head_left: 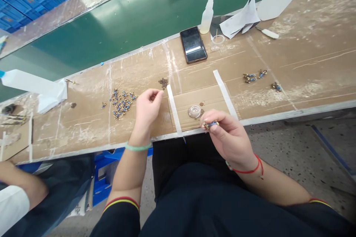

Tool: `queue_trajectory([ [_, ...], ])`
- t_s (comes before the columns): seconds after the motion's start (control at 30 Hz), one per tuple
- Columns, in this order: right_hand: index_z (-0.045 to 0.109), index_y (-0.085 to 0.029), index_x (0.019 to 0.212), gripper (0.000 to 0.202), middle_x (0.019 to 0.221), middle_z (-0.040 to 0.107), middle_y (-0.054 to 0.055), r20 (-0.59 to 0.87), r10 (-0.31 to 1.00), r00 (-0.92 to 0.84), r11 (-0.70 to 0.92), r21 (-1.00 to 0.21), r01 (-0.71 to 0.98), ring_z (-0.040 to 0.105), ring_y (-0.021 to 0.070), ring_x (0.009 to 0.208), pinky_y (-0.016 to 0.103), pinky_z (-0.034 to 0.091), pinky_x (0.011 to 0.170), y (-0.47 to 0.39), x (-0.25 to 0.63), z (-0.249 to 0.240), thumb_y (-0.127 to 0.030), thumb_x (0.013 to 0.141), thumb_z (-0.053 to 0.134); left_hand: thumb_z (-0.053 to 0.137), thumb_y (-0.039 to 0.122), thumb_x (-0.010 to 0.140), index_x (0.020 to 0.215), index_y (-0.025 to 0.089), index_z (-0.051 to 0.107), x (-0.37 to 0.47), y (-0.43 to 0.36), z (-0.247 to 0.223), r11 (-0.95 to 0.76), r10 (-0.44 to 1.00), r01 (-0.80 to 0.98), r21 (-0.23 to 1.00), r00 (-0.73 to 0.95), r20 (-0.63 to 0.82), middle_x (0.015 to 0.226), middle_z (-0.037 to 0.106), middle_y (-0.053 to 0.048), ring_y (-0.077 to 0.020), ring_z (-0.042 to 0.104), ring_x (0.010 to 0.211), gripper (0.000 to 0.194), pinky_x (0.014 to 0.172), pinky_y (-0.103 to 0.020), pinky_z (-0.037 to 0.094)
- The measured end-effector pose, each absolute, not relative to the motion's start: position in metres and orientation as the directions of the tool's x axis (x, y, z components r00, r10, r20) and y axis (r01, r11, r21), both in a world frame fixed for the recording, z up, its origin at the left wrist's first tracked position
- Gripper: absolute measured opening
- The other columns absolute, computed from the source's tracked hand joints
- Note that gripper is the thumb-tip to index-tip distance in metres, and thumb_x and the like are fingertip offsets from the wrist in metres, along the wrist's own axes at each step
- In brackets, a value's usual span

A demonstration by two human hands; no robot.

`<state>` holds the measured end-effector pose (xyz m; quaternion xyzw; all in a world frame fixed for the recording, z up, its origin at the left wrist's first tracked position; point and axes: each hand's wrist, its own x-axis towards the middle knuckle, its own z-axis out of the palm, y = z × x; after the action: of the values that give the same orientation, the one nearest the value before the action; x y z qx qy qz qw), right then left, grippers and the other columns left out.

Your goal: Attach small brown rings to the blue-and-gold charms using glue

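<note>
My left hand (148,108) is over the table just in front of a small pile of dark brown bits (163,82). Its thumb and forefinger are pinched together, and what they hold, if anything, is too small to make out. Between thumb and fingers, my right hand (229,135) grips a small blue-and-gold metal piece (211,124) near the table's front edge. Close by lies a small clear round dish (194,111), with brown spots around it. Left of my left hand is a loose heap of similar blue-and-gold pieces (121,105).
A phone (194,44), a squeeze bottle (207,14) and a white-handled tool (269,33) lie or stand along the back. More blue-and-gold pieces (250,78) sit at the right. Beyond runs a green belt (133,18). Another person's arm (22,185) is at lower left.
</note>
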<state>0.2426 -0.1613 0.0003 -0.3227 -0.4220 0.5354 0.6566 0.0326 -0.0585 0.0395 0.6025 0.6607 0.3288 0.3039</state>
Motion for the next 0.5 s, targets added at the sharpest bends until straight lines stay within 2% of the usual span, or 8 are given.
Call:
queue_trajectory([
  [0.1, 0.088, -0.033, 0.1, 0.013, 0.08, 0.067, 0.0, 0.177, 0.976, 0.125, 0.216, -0.848, -0.483, 0.061, 0.0151, 0.074, 0.03, 0.053, 0.068, -0.157, 0.245, 0.005, -0.045, 0.096, 0.09, 0.07, 0.028, 0.096, 0.078, 0.019, 0.074, 0.03, -0.022, 0.038, 0.079, 0.996, 0.836, 0.543, -0.086, -0.012, 0.085, 0.081, -0.006, -0.0243, 0.073, 0.087, 0.02, 0.086, -0.035, 0.054],
  [0.2, 0.089, -0.034, 0.099, 0.011, 0.082, 0.07, 0.0, 0.191, 0.969, 0.157, 0.244, -0.839, -0.487, 0.063, 0.0151, 0.076, 0.031, 0.056, 0.072, -0.155, 0.246, 0.01, -0.044, 0.095, 0.091, 0.072, 0.025, 0.095, 0.082, 0.018, 0.078, 0.034, -0.009, 0.035, 0.079, 0.997, 0.925, 0.372, -0.066, -0.048, 0.094, 0.085, -0.01, -0.0291, 0.077, 0.097, 0.016, 0.092, -0.038, 0.055],
  [0.37, 0.089, -0.035, 0.1, 0.01, 0.086, 0.075, 0.0, 0.204, 0.968, 0.148, 0.25, -0.843, -0.476, 0.069, 0.0152, 0.079, 0.03, 0.059, 0.073, -0.155, 0.248, 0.012, -0.044, 0.097, 0.09, 0.068, 0.019, 0.095, 0.09, 0.018, 0.082, 0.044, -0.007, 0.03, 0.079, 0.997, 0.954, 0.288, -0.073, -0.03, 0.105, 0.087, -0.012, -0.0309, 0.079, 0.107, 0.015, 0.1, -0.04, 0.057],
  [0.5, 0.088, -0.035, 0.103, 0.009, 0.091, 0.078, 0.0, 0.228, 0.966, 0.126, 0.26, -0.846, -0.466, 0.072, 0.0153, 0.083, 0.03, 0.06, 0.075, -0.157, 0.252, 0.01, -0.043, 0.1, 0.088, 0.066, 0.015, 0.092, 0.086, 0.018, 0.078, 0.045, -0.003, 0.032, 0.094, 0.995, 0.943, 0.319, -0.082, -0.05, 0.101, 0.085, -0.011, -0.0296, 0.078, 0.103, 0.015, 0.1, -0.04, 0.057],
])
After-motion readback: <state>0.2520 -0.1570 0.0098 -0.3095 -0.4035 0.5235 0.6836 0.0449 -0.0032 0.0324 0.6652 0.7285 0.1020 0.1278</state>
